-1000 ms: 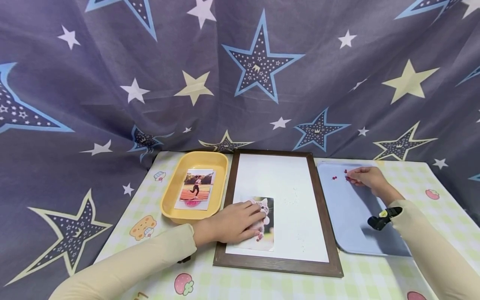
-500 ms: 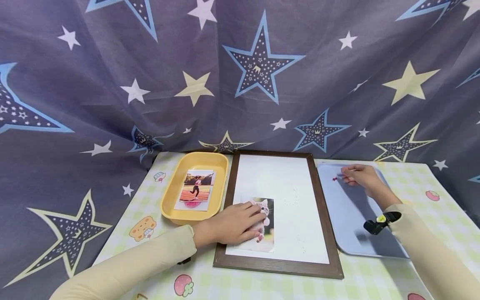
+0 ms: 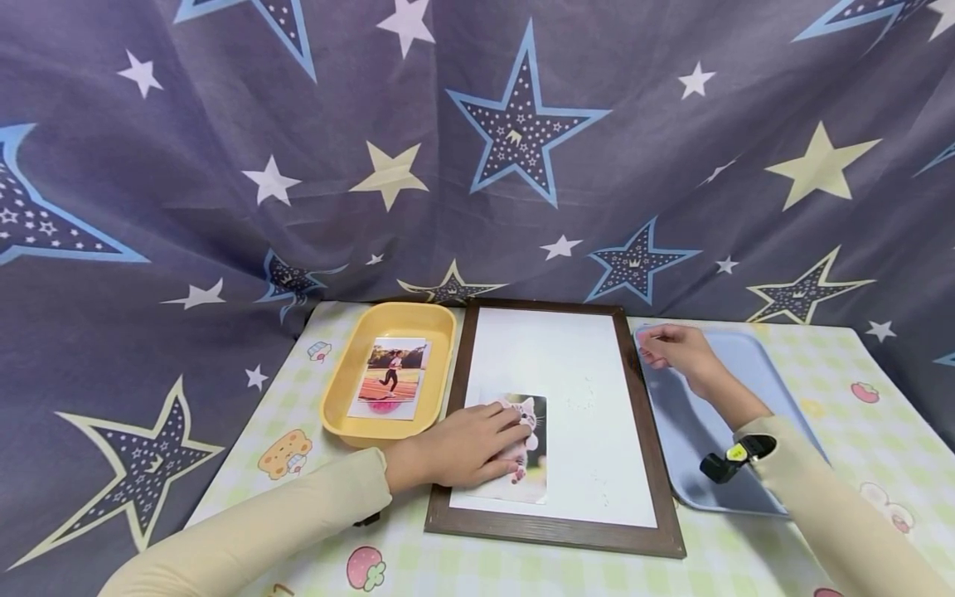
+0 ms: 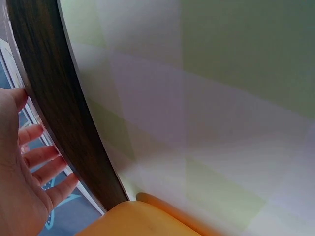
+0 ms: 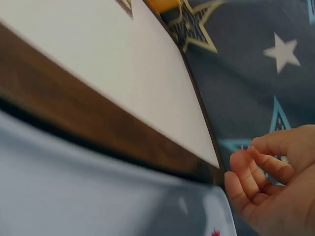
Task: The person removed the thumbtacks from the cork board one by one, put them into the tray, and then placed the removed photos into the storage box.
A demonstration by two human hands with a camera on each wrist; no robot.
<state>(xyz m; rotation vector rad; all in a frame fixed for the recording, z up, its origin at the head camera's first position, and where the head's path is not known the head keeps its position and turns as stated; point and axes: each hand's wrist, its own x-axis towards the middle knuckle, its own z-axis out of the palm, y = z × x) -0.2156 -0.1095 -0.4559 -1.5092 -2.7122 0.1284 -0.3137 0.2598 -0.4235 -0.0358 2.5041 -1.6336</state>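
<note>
My left hand [image 3: 466, 444] lies with fingers spread on a kitten photo [image 3: 533, 473], pressing it to the lower left of a white board [image 3: 548, 348] with a brown wooden frame. The hand covers the photo's left part. My right hand [image 3: 685, 355] hovers over the far left corner of a blue tray [image 3: 719, 452], close to the frame's right side. Thumb and index fingertips are pinched together around a red pushpin, which the fingers mostly hide. Another red pushpin [image 5: 215, 232] lies in the tray below this hand, in the right wrist view.
Left of the board, a yellow tray [image 3: 333, 406] holds several stacked photos, the top one showing a runner [image 3: 390, 371]. A star-patterned curtain [image 3: 522, 249] hangs behind the checked tablecloth [image 3: 418, 572]. Small marks dot the board's right half.
My right hand has lifted from the pushpins in the blue tray and moved left toward the board's frame. My left hand has stayed on the kitten photo.
</note>
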